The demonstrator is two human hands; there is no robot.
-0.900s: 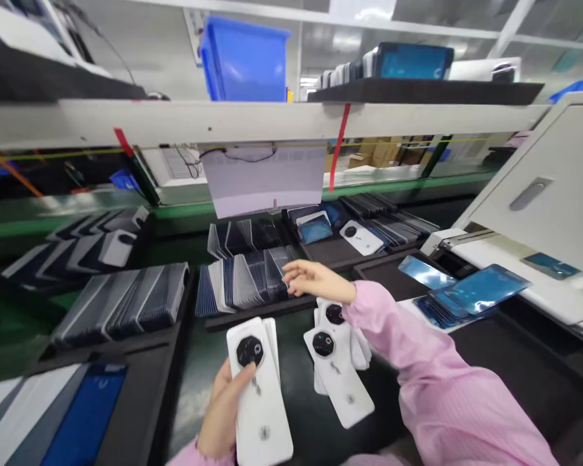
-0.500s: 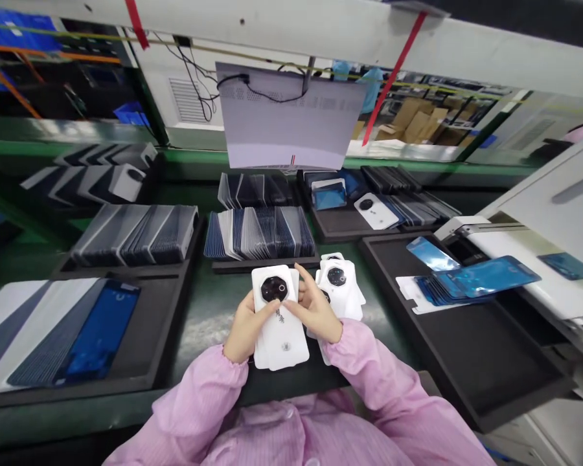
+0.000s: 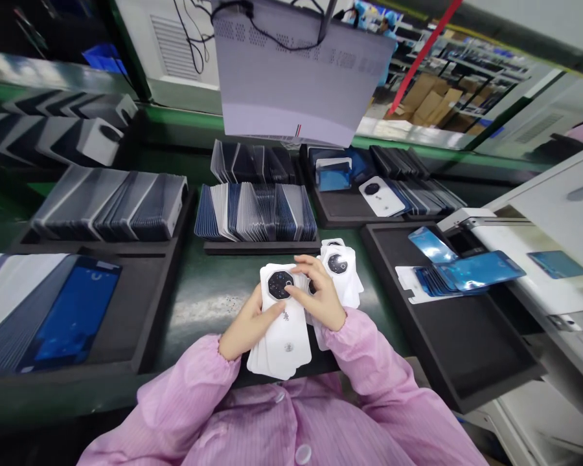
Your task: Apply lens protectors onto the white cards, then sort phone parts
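In front of my chest, a small fanned stack of white phone-shaped cards (image 3: 287,340) stands tilted, its top one printed with a dark camera disc and small lettering. My left hand (image 3: 252,323) grips the stack along its left side, thumb across the front. At the upper right edge is my right hand (image 3: 320,294), with its thumb on the camera print and its fingers curled behind the edge. Just beyond that hand, a loose pile of similar white cards (image 3: 347,281) lies on the green table, partly hidden by the hand.
Behind stands a black tray (image 3: 262,247) with rows of upright thin sheets. More trays of sheets (image 3: 155,285) are at left. On the right, a black tray (image 3: 471,343) holds blue film pieces (image 3: 486,270), beside a white machine (image 3: 505,243). A monitor's back (image 3: 296,71) rises beyond.
The view has tilted downward. The held cards are fanned further toward the lower left, and my right fingers have curled in, the thumb shifting up onto the camera print.
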